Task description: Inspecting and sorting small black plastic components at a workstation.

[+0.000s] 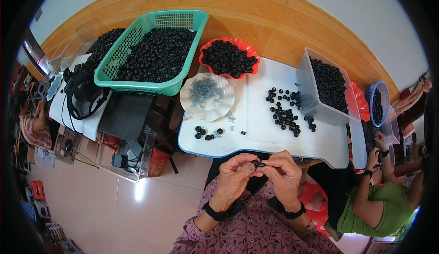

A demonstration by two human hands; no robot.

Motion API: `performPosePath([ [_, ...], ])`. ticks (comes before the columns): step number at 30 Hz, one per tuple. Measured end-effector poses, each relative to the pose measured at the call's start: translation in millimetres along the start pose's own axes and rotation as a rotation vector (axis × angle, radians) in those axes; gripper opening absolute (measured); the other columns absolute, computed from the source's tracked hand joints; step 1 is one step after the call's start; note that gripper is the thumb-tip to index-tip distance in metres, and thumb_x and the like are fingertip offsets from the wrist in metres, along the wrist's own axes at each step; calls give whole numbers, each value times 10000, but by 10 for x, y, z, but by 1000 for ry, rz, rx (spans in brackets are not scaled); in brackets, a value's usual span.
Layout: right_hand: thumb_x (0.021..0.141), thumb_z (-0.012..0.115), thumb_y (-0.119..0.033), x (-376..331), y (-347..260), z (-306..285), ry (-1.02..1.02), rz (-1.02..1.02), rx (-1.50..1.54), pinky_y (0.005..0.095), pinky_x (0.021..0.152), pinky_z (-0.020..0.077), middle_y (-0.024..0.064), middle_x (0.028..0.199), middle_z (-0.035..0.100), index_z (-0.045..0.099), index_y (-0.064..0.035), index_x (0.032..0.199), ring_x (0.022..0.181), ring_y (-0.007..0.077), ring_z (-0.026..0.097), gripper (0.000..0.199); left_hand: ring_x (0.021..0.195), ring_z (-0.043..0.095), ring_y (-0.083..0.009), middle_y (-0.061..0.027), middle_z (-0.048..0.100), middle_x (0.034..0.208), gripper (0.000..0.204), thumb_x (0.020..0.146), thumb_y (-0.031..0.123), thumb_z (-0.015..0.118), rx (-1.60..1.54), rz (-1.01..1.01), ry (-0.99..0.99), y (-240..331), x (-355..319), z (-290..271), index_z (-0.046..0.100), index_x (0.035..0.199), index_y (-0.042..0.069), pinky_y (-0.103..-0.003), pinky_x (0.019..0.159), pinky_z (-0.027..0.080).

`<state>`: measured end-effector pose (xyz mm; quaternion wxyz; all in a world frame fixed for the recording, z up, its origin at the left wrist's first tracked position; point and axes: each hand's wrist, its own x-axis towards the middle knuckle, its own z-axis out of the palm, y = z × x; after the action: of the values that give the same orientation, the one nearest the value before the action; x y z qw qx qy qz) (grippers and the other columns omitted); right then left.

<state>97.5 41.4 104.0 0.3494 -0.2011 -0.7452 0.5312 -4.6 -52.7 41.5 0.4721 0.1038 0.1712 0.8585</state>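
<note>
In front of my chest, just off the table's near edge, both hands meet over small black parts. My left hand [232, 177] pinches a small round black piece [254, 163] between thumb and fingertips. Against it, my right hand [284, 177] pinches a narrower black piece [261, 165]; whether the two are joined I cannot tell. On the white table [215, 140] beyond my hands lie a few loose black pieces [200, 132]. A white scalloped plate [187, 99] behind them bears a heap of small, clear greyish bits [204, 91].
A green basket [137, 87], a red scalloped bowl [255, 53] and a clear bin [315, 103] hold many black pieces. Several more [284, 118] are scattered beside the bin. At right sits a person in a green shirt [382, 208], with a blue basket [386, 94] nearby.
</note>
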Motion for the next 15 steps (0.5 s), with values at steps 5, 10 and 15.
performPosePath([
  [5,792,740,27,13,-1,-8,-28,3,-24,197,664,485,58,927,586,690,7,940,786,96,593,158,910,668,-210,-143,659,1026,206,896,5,621,34,25,-12,8,3,5,622,1100,-27,-337,776,599],
  [10,792,736,32,37,-41,13,-26,10,4,210,665,505,58,924,595,688,12,933,778,102,605,151,894,669,-202,-136,651,1032,210,887,-31,618,42,49,-9,-12,9,4,623,1097,-40,-320,785,592],
  [15,779,745,25,44,-20,-9,-20,4,-41,220,655,503,66,896,602,684,13,934,764,113,608,166,896,667,-201,-132,630,1066,220,870,-80,614,68,120,-20,-23,22,47,627,1089,-54,-297,804,577],
])
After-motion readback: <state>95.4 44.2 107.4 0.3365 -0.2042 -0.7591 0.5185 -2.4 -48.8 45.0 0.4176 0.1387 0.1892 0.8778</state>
